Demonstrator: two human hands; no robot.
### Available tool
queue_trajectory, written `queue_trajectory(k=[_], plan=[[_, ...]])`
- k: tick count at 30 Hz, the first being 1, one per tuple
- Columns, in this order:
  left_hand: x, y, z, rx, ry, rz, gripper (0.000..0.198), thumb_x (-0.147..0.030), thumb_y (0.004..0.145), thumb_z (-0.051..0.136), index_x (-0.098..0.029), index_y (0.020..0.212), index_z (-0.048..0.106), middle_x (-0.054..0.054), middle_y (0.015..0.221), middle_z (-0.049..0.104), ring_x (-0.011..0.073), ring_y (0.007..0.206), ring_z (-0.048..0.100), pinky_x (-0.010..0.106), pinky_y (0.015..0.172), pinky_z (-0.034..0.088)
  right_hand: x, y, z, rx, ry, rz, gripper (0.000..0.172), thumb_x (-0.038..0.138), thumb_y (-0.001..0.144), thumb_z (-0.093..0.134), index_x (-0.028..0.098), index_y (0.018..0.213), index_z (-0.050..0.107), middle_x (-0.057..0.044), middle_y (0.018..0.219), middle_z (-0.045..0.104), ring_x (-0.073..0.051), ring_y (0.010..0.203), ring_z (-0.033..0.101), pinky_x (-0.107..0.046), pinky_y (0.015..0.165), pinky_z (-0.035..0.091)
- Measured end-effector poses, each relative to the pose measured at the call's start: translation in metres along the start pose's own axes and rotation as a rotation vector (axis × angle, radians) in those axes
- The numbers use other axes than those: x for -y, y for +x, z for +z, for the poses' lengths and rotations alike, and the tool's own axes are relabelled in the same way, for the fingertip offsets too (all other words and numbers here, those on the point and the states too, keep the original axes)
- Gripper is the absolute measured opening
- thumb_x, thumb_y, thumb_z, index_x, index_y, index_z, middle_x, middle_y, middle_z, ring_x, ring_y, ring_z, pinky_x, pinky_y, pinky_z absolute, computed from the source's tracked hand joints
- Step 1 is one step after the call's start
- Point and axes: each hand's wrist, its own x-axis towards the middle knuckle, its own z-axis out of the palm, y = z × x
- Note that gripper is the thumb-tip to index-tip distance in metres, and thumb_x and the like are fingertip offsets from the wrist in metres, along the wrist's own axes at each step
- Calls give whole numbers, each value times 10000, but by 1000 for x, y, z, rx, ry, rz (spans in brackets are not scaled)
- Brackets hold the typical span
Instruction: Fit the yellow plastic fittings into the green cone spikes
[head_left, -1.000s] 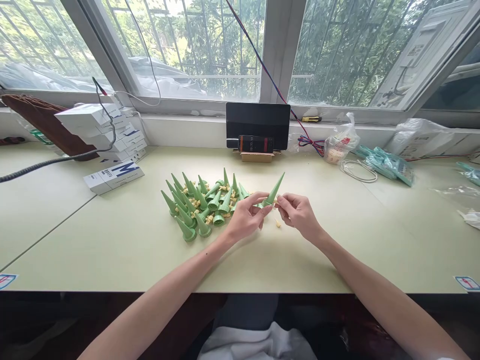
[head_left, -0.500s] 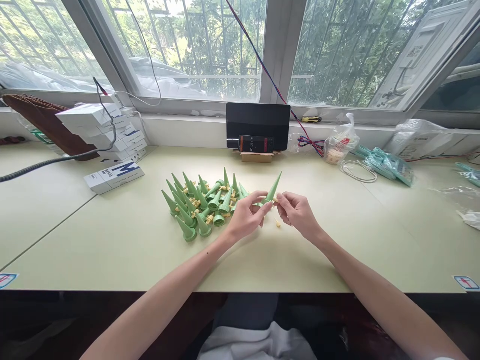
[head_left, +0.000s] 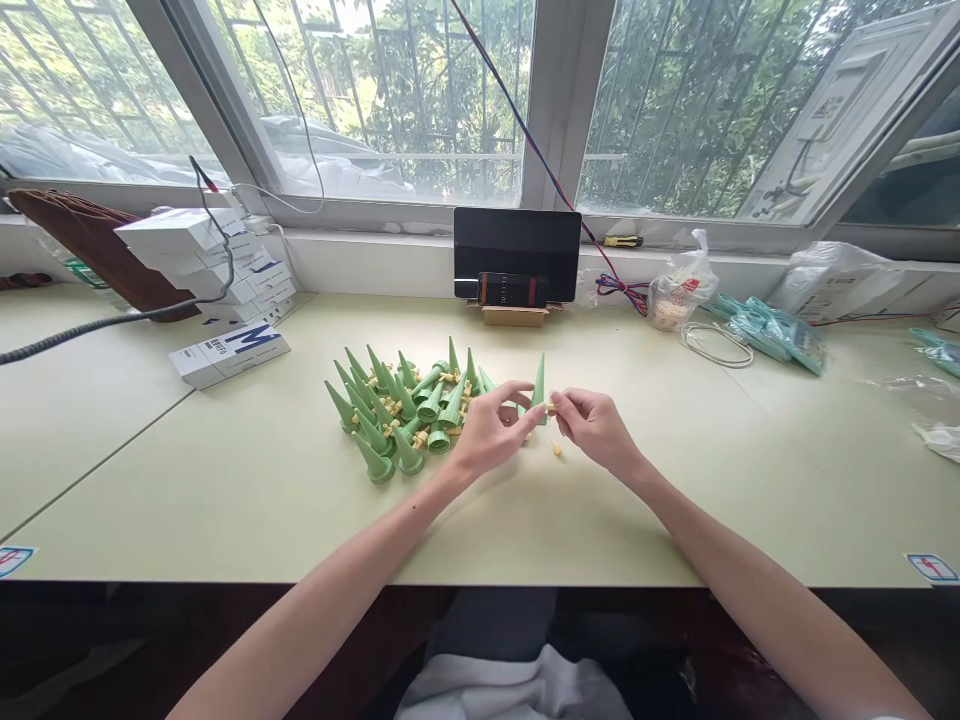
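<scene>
My left hand [head_left: 491, 428] grips a green plastic cone [head_left: 539, 385] near its base, the tip pointing straight up. Thumb and fingers of my right hand [head_left: 592, 425] pinch a small yellow plastic piece [head_left: 550, 406] against the cone's right side. Whether that piece sits in the cone or only touches it, I cannot tell. On the table just below the hands lies another small yellow piece [head_left: 557, 449]. To the left of my left hand a cluster of green cones [head_left: 409, 455] stands and lies, with several yellow pieces [head_left: 420, 438] among them.
A dark tablet [head_left: 517, 245] with a phone [head_left: 513, 290] before it stands at the back on a cardboard stand [head_left: 514, 317]. White boxes [head_left: 229, 354] are at the left. A bagged item [head_left: 681, 285], a coiled cable [head_left: 716, 343] and teal packets [head_left: 780, 335] lie at the right.
The green cone has turned from leaning right to upright, its tip moving left. My right hand has shifted slightly, still pinching the yellow piece at the cone.
</scene>
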Motion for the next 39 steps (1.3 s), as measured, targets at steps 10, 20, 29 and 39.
queue_trajectory(k=[10, 20, 29, 39], plan=[[1, -1, -2, -16, 330, 78, 344, -340, 844, 603, -188, 1151, 573, -32, 663, 647, 75, 448, 383, 209, 512, 368, -3, 3, -17, 169, -322, -62, 336, 350, 934, 456, 187, 648, 523, 33, 529, 504, -100, 479, 383, -248, 510, 313], [6, -5, 3, 83, 636, 173, 252, -266, 869, 571, -208, 1108, 625, -31, 620, 640, 132, 529, 552, 250, 609, 418, -8, 4, -28, 488, -359, 33, 142, 277, 800, 603, 186, 909, 614, 38, 599, 590, -117, 546, 520, -231, 535, 368], [11, -6, 6, 62, 801, 314, 237, -262, 933, 478, -204, 838, 687, 3, 623, 581, 120, 526, 493, 239, 528, 311, -12, 5, -31, 398, -540, -13, 77, 190, 790, 526, 184, 736, 580, 25, 603, 567, -112, 542, 482, -235, 525, 335], [13, -8, 8, 16, 814, 370, 290, -235, 944, 466, -164, 722, 639, 12, 625, 563, 101, 498, 418, 240, 504, 280, -16, 7, -29, 260, -564, -17, 120, 213, 859, 499, 194, 744, 525, 11, 633, 548, -137, 582, 485, -266, 565, 371]])
